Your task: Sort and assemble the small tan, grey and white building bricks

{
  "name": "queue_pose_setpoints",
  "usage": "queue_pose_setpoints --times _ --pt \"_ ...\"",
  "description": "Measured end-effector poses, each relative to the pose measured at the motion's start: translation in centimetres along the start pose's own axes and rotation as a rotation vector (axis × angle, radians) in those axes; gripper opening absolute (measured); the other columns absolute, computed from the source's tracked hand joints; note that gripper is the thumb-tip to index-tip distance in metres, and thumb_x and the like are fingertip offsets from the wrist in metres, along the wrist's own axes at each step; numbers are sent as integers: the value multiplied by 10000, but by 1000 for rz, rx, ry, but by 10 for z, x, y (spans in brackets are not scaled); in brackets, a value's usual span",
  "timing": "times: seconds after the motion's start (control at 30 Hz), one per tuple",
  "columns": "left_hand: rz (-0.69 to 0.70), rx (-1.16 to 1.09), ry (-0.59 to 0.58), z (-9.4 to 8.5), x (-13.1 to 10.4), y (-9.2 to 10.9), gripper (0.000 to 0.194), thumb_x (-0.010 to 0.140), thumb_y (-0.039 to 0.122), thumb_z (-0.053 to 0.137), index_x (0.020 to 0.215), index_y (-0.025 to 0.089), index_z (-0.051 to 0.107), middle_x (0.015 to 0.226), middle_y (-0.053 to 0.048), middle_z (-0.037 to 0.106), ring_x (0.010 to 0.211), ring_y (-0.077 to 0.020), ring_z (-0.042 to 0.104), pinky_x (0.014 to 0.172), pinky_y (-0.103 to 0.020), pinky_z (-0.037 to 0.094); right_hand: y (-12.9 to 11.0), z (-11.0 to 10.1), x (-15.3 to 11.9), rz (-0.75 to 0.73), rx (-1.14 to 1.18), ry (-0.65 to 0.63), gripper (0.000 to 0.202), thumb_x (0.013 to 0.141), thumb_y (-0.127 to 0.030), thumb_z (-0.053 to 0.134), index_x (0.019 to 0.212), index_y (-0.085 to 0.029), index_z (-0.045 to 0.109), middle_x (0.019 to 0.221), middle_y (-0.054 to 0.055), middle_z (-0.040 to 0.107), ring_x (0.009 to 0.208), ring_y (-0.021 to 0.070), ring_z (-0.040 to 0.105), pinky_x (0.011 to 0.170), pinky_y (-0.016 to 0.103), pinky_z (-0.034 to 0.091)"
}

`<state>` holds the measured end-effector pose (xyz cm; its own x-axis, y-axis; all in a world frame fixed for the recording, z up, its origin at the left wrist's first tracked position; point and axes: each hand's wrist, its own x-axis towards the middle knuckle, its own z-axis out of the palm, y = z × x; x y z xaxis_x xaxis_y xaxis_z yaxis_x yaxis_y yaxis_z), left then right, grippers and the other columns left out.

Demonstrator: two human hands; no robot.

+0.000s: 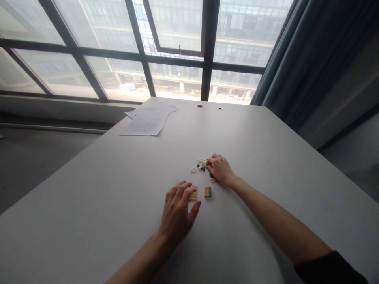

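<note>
My left hand [179,203] rests over the near part of the table, its fingers spread beside a tan studded toy brick plate [194,192] that they partly cover. Just right of that plate lies a second small brick piece [207,192], tan with a dark grey edge. My right hand [219,167] reaches into a small pile of loose bricks [201,165] in white, grey and black. Its fingertips are bent together at the pile's right side, and whatever they pinch is too small to make out. A dark and yellow piece [212,178] sits partly under the right palm.
Printed paper sheets [145,121] lie at the far left of the white table [112,177]. Two round cable holes, one of them here [200,106], sit near the far edge. Behind stand a framed window [177,67] and, at right, a blue-grey curtain [284,59].
</note>
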<state>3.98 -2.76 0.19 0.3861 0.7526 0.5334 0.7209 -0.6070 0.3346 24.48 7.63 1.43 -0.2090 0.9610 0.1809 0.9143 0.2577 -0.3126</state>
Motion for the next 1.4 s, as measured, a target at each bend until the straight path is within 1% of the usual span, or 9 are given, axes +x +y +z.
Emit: queue_pose_setpoints --times 0.27,0.4,0.53,0.67,0.8,0.93,1.1,1.2,1.4 --pt "28 -14 57 -2 1 1 186 856 235 553 1035 187 559 1130 -103 610 1164 -273 492 958 -442 390 1 -4 -5 27 97 75 113 888 -193 546 892 -165 655 964 77 608 981 199 545 891 332 399" --pt "65 -48 159 -2 1 -1 246 858 229 582 1100 195 556 1065 -89 637 1080 -247 552 923 -408 423 -10 -20 -35 -37 315 86 92 883 -201 550 866 -180 638 910 39 594 869 157 563 800 281 439" --pt "107 -77 231 -3 -1 1 346 862 226 605 1199 207 531 1037 -83 656 1004 -225 593 888 -385 450 -25 -34 -76 -104 622 -49 79 860 -199 577 810 -184 636 848 15 567 746 129 541 699 249 441" --pt "173 -115 212 -4 -2 6 233 866 219 604 1099 226 602 942 -46 693 909 -191 627 846 -349 466 -35 -36 -99 -62 739 -137 94 846 -204 581 776 -177 637 798 12 557 734 134 524 685 246 434" --pt "201 -184 203 -6 0 10 143 857 165 610 985 224 634 825 -8 696 816 -156 620 797 -313 470 -39 -32 -107 -1 832 -180 101 825 -224 591 753 -174 640 763 2 553 703 130 504 670 244 423" --pt "212 -252 190 -6 -1 10 97 841 151 628 910 219 631 779 -1 688 778 -152 608 766 -308 474 -41 -28 -116 120 986 -207 94 793 -260 622 780 -170 646 723 -9 578 687 129 516 654 244 418" --pt "335 -248 121 -6 -6 12 119 860 157 595 951 224 634 791 -3 692 764 -140 614 760 -302 462 -41 -25 -126 231 1241 -264 164 745 -292 669 832 -155 649 672 -15 608 606 119 541 616 258 444" --pt "446 -197 -4 -8 -6 14 157 900 144 514 989 208 627 804 -23 690 814 -155 618 778 -314 458 -38 -23 -127 233 1173 -226 115 736 -244 659 813 -159 657 669 -13 626 596 118 553 607 252 447" --pt "520 -125 -240 -5 -3 14 181 922 134 440 936 193 610 784 -36 645 827 -159 592 779 -315 444 -36 -20 -126 85 673 -140 135 769 -133 604 869 -195 671 737 -2 680 688 143 609 694 255 457"
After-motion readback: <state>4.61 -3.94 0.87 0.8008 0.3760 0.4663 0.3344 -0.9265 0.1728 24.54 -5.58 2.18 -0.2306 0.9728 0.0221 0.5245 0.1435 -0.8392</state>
